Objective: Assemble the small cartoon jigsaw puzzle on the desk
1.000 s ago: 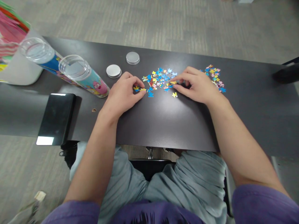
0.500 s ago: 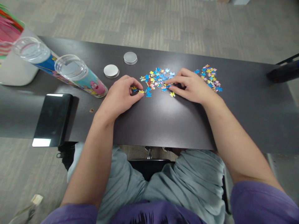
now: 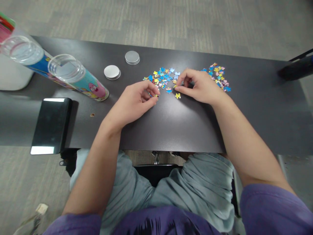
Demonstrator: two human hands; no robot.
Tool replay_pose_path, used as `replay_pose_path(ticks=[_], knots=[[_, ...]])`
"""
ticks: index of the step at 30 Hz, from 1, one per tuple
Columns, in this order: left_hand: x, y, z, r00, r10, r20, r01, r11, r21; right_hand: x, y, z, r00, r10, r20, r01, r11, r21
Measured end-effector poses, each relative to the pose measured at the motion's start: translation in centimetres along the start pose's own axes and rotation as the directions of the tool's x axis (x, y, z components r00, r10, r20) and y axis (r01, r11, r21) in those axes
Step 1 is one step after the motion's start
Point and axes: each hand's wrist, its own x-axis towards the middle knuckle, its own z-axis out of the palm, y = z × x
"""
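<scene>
Small jigsaw pieces (image 3: 165,75) in blue, yellow and pink lie in a loose pile between my hands. My left hand (image 3: 138,99) is at the pile's left edge, its thumb and index finger pinched on a small yellowish puzzle piece (image 3: 156,95). My right hand (image 3: 197,85) pinches another small yellow piece (image 3: 175,86) at the pile's right side. Just below its fingertips lies a yellow piece (image 3: 177,96), and a blue and pink piece (image 3: 169,90) rests between the hands. A second group of pieces (image 3: 219,76) spreads beyond my right hand, which partly hides it.
Two clear-topped printed tubes (image 3: 91,85) (image 3: 42,67) lean at the left. Two stacks of round discs (image 3: 132,57) (image 3: 111,71) sit beside them. A black box (image 3: 52,122) overlaps the desk's near left edge, and a dark object (image 3: 297,70) is at far right.
My left hand has moved right, towards the pile, and now covers blue pieces that showed before. My right hand's fingers have drawn together on a yellow piece. The view has shifted slightly.
</scene>
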Motion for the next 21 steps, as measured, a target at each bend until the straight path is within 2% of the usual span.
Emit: replay_pose_path(ticks=[5,11,15,21], knots=[[0.2,0.1,1.1,0.998,-0.048,0.028,0.051,0.991,-0.126,0.1,-0.4,0.0,0.999,-0.019,-0.043,0.023,0.996,0.082],[0.3,0.4,1.6,0.999,0.013,0.032,-0.012,1.000,-0.013,0.0,-1.3,-0.5,0.999,0.005,-0.051,0.000,0.996,0.086],[0.3,0.4,1.8,0.999,0.038,0.028,-0.037,0.999,-0.035,-0.2,-1.1,-0.7,0.998,0.024,-0.051,-0.018,0.994,0.110],[0.3,0.2,1.8,0.996,0.019,0.088,-0.029,0.994,0.107,0.2,-0.5,0.0,0.998,-0.060,-0.031,0.067,0.909,0.411]])
